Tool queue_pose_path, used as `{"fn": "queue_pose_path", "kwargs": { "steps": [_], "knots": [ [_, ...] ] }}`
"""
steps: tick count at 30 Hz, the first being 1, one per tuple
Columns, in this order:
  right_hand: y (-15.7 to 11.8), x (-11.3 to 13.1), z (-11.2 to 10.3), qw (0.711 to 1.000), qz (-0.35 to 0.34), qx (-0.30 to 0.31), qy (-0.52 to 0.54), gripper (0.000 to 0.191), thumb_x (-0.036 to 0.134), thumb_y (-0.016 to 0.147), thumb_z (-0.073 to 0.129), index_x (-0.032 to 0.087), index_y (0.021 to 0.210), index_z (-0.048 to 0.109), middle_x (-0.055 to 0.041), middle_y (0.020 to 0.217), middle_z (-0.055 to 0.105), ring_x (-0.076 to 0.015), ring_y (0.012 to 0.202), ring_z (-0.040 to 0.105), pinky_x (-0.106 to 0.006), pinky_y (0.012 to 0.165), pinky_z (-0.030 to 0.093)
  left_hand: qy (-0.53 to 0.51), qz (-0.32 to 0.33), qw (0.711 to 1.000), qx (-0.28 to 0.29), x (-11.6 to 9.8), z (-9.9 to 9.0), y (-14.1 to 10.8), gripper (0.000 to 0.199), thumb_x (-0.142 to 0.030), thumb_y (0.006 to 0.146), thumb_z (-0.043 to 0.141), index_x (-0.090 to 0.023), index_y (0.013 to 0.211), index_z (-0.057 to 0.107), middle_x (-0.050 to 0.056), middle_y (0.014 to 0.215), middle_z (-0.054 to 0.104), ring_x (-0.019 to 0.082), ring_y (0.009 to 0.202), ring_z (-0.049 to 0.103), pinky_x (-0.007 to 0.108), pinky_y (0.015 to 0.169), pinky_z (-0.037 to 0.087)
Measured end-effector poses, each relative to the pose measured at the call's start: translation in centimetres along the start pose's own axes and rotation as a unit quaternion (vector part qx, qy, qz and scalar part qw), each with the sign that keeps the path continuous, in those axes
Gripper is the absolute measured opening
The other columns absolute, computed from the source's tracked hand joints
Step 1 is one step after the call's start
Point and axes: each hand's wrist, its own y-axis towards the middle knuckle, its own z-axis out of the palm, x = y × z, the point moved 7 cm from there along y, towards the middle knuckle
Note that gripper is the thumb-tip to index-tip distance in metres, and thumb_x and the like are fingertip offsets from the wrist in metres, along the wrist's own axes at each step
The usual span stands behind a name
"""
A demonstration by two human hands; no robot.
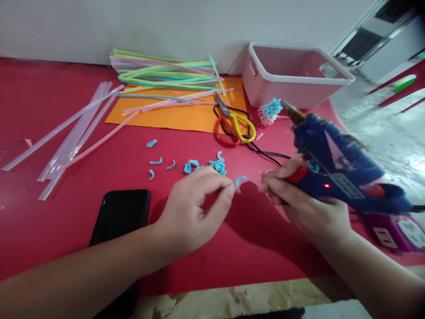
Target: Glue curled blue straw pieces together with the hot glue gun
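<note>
My left hand (195, 208) pinches a short curved blue fuzzy piece (240, 180) between thumb and fingertips, above the red table surface. To its right, my right hand (308, 208) is wrapped around the handle of a dark blue glue gun (341, 164) with a lit red light. The gun's nozzle points up and to the left, close to a blue and pink fuzzy flower (272, 108). Behind my left hand lies a cluster of blue fuzzy pieces (217, 165), with several loose curved ones (156, 161) farther left.
Red-and-yellow scissors (226, 110) and colored pipe cleaners (166, 73) rest on an orange sheet (159, 120). A pink bin (282, 91) stands behind. Clear glue sticks (66, 124) and a black phone (122, 212) are left; a purple power strip (395, 237) is right.
</note>
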Motion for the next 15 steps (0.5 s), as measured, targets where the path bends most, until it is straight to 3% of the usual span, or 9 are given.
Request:
{"fn": "queue_pose_path", "kwargs": {
  "steps": [3, 9, 15],
  "knots": [
    [0.2, -0.6, 0.4, 0.997, 0.074, -0.017, 0.032, 0.026, 0.038, 0.081, 0.083, 0.026, 0.088, 0.062, 0.0, 0.079, 0.076, -0.0132, 0.057, 0.059, -0.028, 0.051, 0.048, 0.07, 0.092, 0.993, 0.026, -1.1, 0.7, -0.8, 0.015, -0.009, 0.095, 0.055, -0.013, 0.087, 0.067, 0.002, 0.078, 0.065, 0.012, 0.075, 0.061, 0.024, 0.072, 0.05],
    [-0.3, -1.3, 2.2, 0.975, 0.196, 0.045, 0.098, 0.039, 0.05, 0.073, 0.086, 0.022, 0.083, 0.061, 0.0014, 0.063, 0.069, -0.0111, 0.051, 0.055, -0.024, 0.045, 0.04, 0.244, 0.183, 0.953, 0.007, -2.5, 1.2, -1.9, 0.012, -0.011, 0.093, 0.059, -0.015, 0.088, 0.07, 0.006, 0.079, 0.072, 0.019, 0.069, 0.063, 0.032, 0.065, 0.052],
    [-1.0, -1.0, 3.0, 0.956, 0.264, 0.049, 0.115, 0.041, 0.044, 0.069, 0.09, 0.022, 0.083, 0.059, 0.0017, 0.066, 0.07, -0.0108, 0.056, 0.057, -0.022, 0.046, 0.039, 0.276, 0.216, 0.937, 0.002, -3.1, 1.3, -2.1, 0.009, -0.011, 0.091, 0.063, -0.014, 0.087, 0.07, 0.007, 0.08, 0.075, 0.021, 0.067, 0.064, 0.034, 0.063, 0.054]
  ]
}}
